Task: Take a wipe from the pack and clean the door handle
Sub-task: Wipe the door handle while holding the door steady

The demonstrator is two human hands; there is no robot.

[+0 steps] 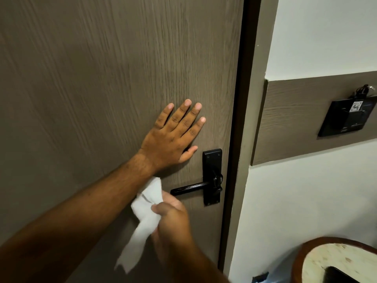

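Observation:
A black lever door handle (pixel 190 188) on a black backplate (pixel 212 160) sits at the right edge of a grey-brown wooden door (pixel 91 78). My left hand (pixel 173 135) lies flat on the door, fingers spread, just up and left of the backplate. My right hand (pixel 173 219) is closed around a crumpled white wipe (pixel 145 213), which hangs down to the left. That hand is just below and left of the lever's free end, close to it but apart. The wipe pack is not in view.
A dark door frame (pixel 238 139) runs down the door's right edge. On the wall to the right, a wooden band carries a black key-card holder (pixel 346 117). A round table with a brown rim (pixel 299 254) stands at the lower right.

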